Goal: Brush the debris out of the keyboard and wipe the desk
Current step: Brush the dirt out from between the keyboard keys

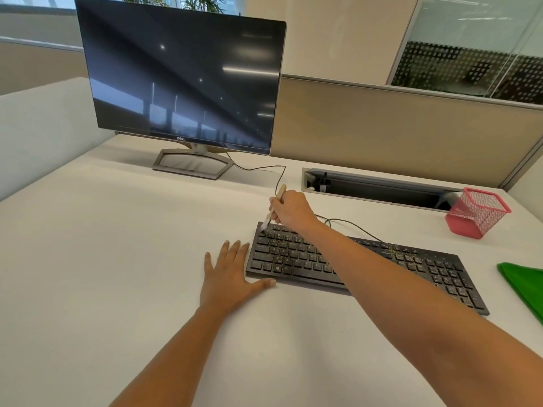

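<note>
A black keyboard [411, 265] lies on the white desk [117, 245], speckled with fine yellowish debris on its keys. My right hand [291, 211] grips a small wooden-handled brush [274, 208], whose bristles touch the keyboard's far left corner. My right forearm crosses over the middle of the keyboard. My left hand [230, 274] rests flat on the desk with fingers spread, thumb against the keyboard's near left edge. A green cloth [526, 286] lies at the right edge of the view.
A dark Dell monitor [182, 80] on a stand sits at the back left. Its thin cable [264, 167] runs across the desk. A pink mesh pen holder [477, 212] stands at the back right, beside a cable slot [379, 186]. Partition panels border the desk.
</note>
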Demonstrator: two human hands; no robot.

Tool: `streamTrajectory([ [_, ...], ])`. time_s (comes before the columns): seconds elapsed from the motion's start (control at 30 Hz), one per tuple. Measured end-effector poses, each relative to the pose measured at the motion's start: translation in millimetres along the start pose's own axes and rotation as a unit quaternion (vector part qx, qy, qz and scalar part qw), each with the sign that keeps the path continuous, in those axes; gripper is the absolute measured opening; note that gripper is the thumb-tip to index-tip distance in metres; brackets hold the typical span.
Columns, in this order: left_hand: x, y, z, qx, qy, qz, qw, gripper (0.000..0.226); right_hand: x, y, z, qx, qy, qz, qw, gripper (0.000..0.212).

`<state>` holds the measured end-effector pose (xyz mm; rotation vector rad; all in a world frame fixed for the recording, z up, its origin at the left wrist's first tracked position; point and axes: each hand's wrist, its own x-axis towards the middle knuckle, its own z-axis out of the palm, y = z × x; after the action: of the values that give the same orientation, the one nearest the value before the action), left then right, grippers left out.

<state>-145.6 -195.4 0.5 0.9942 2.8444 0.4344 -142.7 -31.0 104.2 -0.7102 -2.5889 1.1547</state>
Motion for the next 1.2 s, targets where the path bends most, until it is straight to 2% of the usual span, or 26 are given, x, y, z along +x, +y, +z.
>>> streamTrajectory([
  [0.13,1,0,1,-0.006,0.008,-0.004,1.0,0.133,7,-4,0,0.001,0.027,-0.006,1.0,0.041],
  [0.33,3,1,3,0.001,0.019,0.001,1.0,0.129,2,-1,0,-0.036,-0.015,-0.016,0.999,0.038],
  [0.43,3,1,3,-0.001,0.023,0.001,1.0,0.127,4,-2,-6,-0.052,-0.002,-0.027,0.998,0.038],
  [0.53,3,0,4,0.002,0.022,0.001,1.0,0.124,7,-7,-7,-0.022,0.005,-0.037,0.999,0.038],
  [0.6,3,0,5,0.003,0.021,0.002,1.0,0.119,5,-8,-4,-0.01,-0.018,-0.036,0.999,0.038],
  [0.73,2,0,5,0.009,0.022,0.002,1.0,0.113,0,-3,-3,-0.073,-0.045,-0.028,0.996,0.038],
  [0.9,2,0,5,0.008,0.023,0.001,1.0,0.115,-2,-2,-18,-0.179,-0.017,-0.049,0.983,0.031],
  [1.07,2,0,4,0.003,0.025,0.0,1.0,0.114,13,-2,-14,-0.061,0.021,-0.029,0.998,0.039],
  [1.2,1,0,3,0.005,0.023,-0.001,1.0,0.112,13,3,-4,-0.033,0.006,-0.001,0.999,0.038],
])
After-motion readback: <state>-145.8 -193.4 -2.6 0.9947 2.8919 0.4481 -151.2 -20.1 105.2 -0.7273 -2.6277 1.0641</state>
